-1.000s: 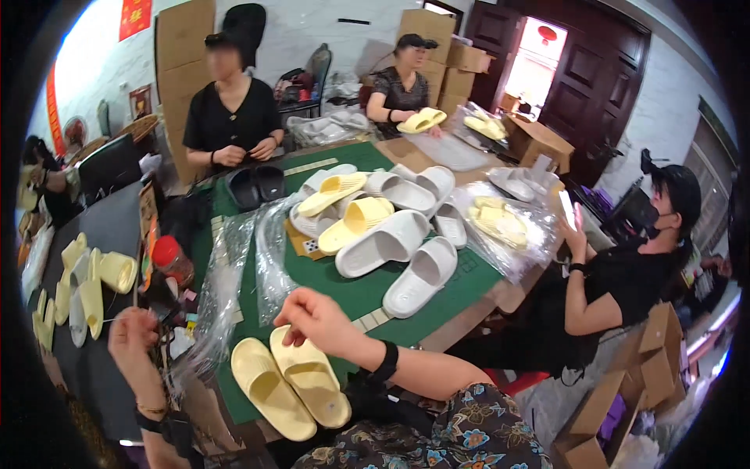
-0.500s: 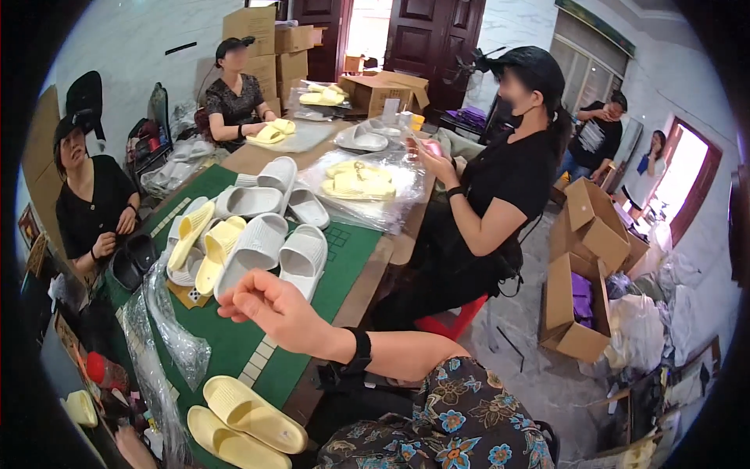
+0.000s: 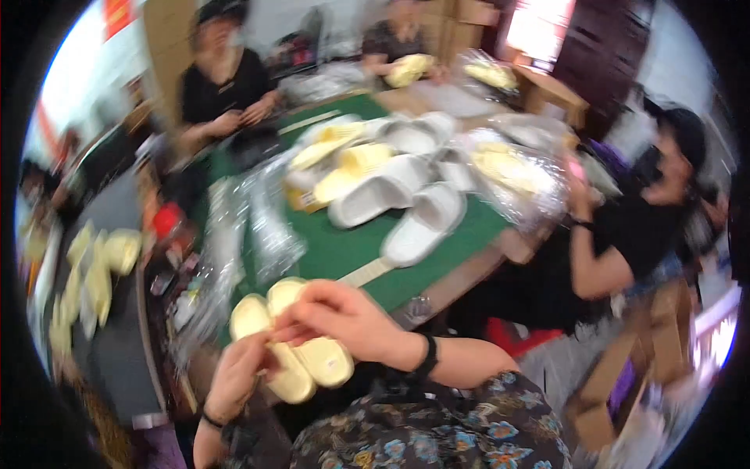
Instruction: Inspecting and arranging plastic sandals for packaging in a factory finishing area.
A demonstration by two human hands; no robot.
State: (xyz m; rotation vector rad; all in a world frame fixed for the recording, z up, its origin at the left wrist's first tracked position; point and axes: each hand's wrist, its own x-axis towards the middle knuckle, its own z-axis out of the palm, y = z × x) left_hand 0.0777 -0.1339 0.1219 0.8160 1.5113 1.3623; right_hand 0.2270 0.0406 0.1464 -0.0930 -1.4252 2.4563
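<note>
Our left hand bends its fingers inward beside the pale-yellow slide slippers, a pair at the near edge of the green worktop. Our right hand arches over them, fingers curled narrow, close to the left's. Blur hides whether either hand pinches anything. We do best keeping both wrists steady and fingertips in plain sight.

Yellow slippers block the near side; bare green mat opens ahead; grey slippers obstruct beyond.
</note>
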